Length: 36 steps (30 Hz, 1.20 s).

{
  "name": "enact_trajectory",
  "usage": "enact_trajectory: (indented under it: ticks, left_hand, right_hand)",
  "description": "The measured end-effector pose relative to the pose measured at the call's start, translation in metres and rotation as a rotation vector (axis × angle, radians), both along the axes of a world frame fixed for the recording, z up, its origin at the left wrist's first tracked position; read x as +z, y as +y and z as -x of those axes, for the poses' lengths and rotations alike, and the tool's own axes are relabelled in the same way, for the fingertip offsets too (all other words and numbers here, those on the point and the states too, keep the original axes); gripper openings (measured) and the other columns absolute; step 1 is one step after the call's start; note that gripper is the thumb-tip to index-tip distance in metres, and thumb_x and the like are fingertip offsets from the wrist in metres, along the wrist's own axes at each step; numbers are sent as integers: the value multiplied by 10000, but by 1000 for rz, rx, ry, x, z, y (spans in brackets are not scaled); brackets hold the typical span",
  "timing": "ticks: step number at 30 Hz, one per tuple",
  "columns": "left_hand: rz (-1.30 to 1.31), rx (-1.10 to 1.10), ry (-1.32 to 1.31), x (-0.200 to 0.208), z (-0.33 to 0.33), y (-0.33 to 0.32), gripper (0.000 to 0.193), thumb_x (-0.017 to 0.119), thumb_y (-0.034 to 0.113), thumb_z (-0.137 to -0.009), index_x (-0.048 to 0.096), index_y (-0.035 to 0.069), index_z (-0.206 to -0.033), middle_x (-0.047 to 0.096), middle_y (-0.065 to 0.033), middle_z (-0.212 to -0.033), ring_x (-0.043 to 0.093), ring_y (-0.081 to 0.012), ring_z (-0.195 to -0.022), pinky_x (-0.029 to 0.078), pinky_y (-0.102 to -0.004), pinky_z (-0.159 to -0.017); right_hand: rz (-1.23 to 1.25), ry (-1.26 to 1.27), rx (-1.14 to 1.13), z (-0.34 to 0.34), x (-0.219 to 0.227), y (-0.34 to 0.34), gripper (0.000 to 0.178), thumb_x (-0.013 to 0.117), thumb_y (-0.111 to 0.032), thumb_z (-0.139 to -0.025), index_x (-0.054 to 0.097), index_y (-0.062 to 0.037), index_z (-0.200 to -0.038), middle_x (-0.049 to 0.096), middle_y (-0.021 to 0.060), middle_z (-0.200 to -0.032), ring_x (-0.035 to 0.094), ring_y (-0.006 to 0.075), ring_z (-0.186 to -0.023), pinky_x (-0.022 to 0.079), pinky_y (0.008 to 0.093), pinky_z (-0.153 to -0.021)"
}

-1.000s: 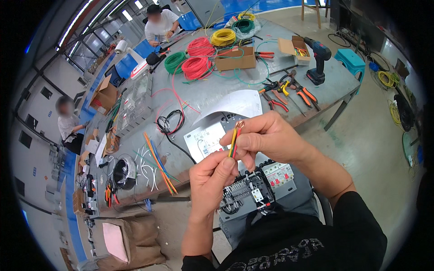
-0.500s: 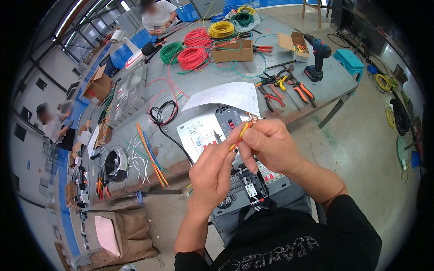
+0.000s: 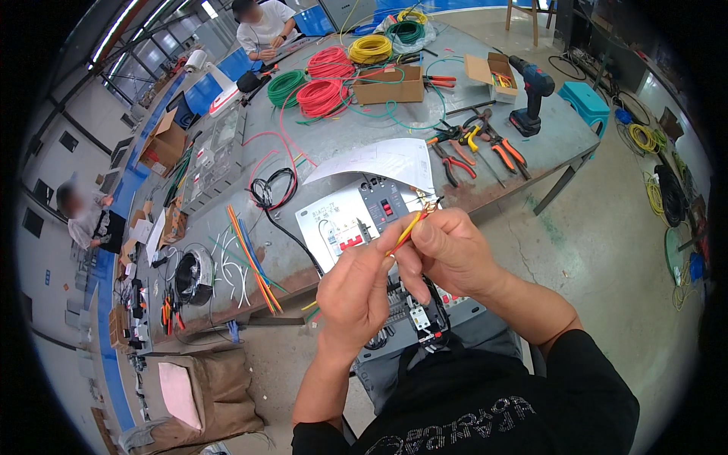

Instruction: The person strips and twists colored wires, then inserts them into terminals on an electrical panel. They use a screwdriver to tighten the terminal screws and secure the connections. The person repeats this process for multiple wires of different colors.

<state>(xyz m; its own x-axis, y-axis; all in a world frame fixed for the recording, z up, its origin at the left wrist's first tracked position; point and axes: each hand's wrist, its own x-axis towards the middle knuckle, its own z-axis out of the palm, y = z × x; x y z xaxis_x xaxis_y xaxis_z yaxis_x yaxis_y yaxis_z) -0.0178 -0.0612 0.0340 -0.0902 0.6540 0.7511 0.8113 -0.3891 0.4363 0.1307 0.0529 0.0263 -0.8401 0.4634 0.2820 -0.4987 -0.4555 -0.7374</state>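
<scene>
Yellow and red wires (image 3: 408, 230) run between my two hands, with bare copper-coloured ends at the top. My left hand (image 3: 353, 299) pinches them from the left, thumb and forefinger closed. From the right, my right hand (image 3: 459, 254) is closed on the same wires near their upper ends. Just beneath both hands lies an electrical mounting panel (image 3: 311, 220) that leans on the table edge and my lap. It carries a dark breaker with a red switch (image 3: 386, 207) and a black contactor-like device (image 3: 425, 318). My hands hide the panel's middle.
A curved paper sheet (image 3: 379, 163) covers the panel's far end. On the metal table (image 3: 265, 303) are pliers (image 3: 504, 152), a cordless drill (image 3: 533, 95), red wire coils (image 3: 324, 98), a cardboard box (image 3: 390, 85) and coloured tubes (image 3: 254, 262). Two people sit farther off.
The wire ends have turned slightly, and a dark tip now shows beside the copper. My right hand has shifted a little downward; both hands keep their pinch.
</scene>
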Motion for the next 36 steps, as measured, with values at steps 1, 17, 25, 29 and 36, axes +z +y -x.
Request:
enact_trajectory:
  ticks: [1,17,25,29,36]
  left_hand:
    - [-15,-9,22,-1,1,1,347,689,0,-997,714,-21,-1342,731,-129,-915,642,-217,-728,503,-319,-652]
    - [-20,-95,206,4,12,-1,398,697,-74,-926,713,-39,-1322,750,-175,-939,739,-281,-766,574,-363,-644]
    - [-73,-86,334,-2,23,1,439,718,-59,-785,735,-59,-1224,732,-142,-944,706,-265,-722,563,-372,-611]
    - [-153,-89,402,-5,28,3,443,722,-30,-743,748,-55,-1184,725,-116,-921,688,-229,-689,541,-354,-576]
    - [-202,-81,585,1,39,1,440,760,35,-735,752,-53,-1165,672,-48,-828,627,-155,-616,475,-295,-512]
  right_hand:
    - [-4,6,7,0,-2,0,552,584,-424,-1111,680,101,-1256,654,84,-786,649,217,-541,532,312,-501]
    - [120,44,91,-4,-8,-8,513,544,-433,-1129,708,48,-1200,648,76,-737,651,184,-538,510,272,-494]
    - [158,50,122,-3,-10,-9,524,541,-456,-1122,702,41,-1164,627,66,-734,643,188,-525,519,289,-478]
    - [178,68,170,-3,-8,-12,534,544,-474,-1116,700,37,-1134,601,57,-708,640,192,-515,516,289,-475]
    - [180,47,210,-7,-9,-13,545,554,-496,-1106,695,29,-1081,580,52,-691,622,186,-496,497,291,-451]
